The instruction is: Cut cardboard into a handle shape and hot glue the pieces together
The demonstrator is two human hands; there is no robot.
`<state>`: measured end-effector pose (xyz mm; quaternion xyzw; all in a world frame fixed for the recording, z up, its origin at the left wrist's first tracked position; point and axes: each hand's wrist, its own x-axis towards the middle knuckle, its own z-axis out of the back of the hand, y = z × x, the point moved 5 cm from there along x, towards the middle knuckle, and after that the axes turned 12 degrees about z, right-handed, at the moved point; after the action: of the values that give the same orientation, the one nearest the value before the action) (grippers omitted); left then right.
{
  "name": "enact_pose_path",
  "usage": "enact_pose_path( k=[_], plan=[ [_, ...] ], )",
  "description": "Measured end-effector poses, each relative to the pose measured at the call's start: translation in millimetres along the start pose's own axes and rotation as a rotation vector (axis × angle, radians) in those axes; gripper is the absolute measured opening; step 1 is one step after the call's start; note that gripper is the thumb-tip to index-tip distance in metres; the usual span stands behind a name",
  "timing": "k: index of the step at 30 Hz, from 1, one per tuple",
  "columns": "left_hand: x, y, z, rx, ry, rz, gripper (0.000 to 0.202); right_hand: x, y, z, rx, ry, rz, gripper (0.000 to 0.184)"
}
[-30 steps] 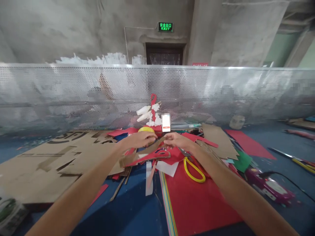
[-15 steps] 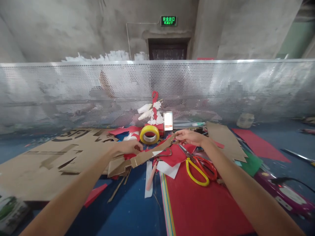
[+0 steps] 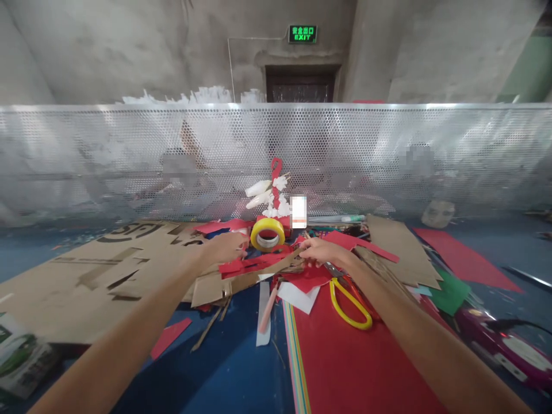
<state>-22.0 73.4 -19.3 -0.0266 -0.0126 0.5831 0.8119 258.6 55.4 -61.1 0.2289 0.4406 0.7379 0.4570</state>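
My left hand [image 3: 227, 247] is beside the yellow tape roll [image 3: 268, 234], its fingers curled inward; whatever they pinch, if anything, is hidden. My right hand [image 3: 322, 252] has its fingers closed at the upper end of a brown cardboard strip [image 3: 276, 267], which slants across the pile between both hands. Crumpled red paper scraps [image 3: 248, 264] lie along that strip. Just below my right wrist are scissors [image 3: 351, 305] with yellow and red handles, partly covered by my forearm. A white paper piece [image 3: 302, 296] and a pink stick-like piece [image 3: 268, 310] lie nearer to me.
Cut cardboard sheets [image 3: 86, 287] spread over the left side. A stack of red paper [image 3: 357, 362] fills the front right. Beyond it sits a purple device [image 3: 504, 348] with a cable. White flowers [image 3: 261, 192] on a red stem stand before the perforated metal partition [image 3: 345, 149].
My right hand has moved down and slightly left with the strip's end, which now lies lower. My left hand has shifted up from the strip. Red scraps now show over the strip.
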Motion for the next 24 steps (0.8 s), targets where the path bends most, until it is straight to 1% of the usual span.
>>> enact_pose_path(
  k=[2,5,6,7,9,11,14,16,18,20,24],
  plan=[
    [-11.4,-17.9,7.1,0.028,0.050,-0.046,0.028,2.8,1.3,-2.9,-0.075,0.010,-0.019,0.008],
    [-27.5,-45.5,1.8,0.056,0.287,-0.119,0.034,6.9,1.4,-6.4,-0.163,0.021,-0.032,0.014],
    [-30.8,-50.4,-2.0,0.090,0.352,-0.109,0.034,7.6,1.7,-6.7,-0.186,0.020,-0.029,0.015],
    [-32.3,-52.8,-4.8,0.128,0.379,-0.089,0.036,7.7,2.4,-6.5,-0.207,0.017,-0.021,0.015],
    [-31.4,-51.4,-7.7,0.172,0.375,-0.044,0.038,6.3,5.9,-3.8,-0.248,0.001,0.014,0.014],
    [-28.3,-44.9,-6.8,0.165,0.338,-0.017,0.032,3.4,11.5,1.0,-0.277,-0.021,0.067,0.011],
    [-25.7,-35.1,-2.2,0.138,0.310,-0.021,0.020,-1.5,24.0,9.2,-0.338,-0.064,0.225,0.008],
    [-26.0,-33.0,0.7,0.157,0.292,-0.038,0.018,-4.8,30.7,12.2,-0.391,-0.063,0.329,0.008],
    [-27.6,-35.4,1.6,0.183,0.279,-0.061,0.018,-7.7,33.4,10.3,-0.435,0.022,0.388,0.012],
    [-29.8,-40.0,0.1,0.200,0.283,-0.081,0.018,-10.6,33.8,4.2,-0.490,0.165,0.418,0.016],
    [-34.4,-46.2,-5.5,0.203,0.377,-0.085,0.019,-15.3,34.4,-12.0,-0.637,0.409,0.439,0.021]
  ],
)
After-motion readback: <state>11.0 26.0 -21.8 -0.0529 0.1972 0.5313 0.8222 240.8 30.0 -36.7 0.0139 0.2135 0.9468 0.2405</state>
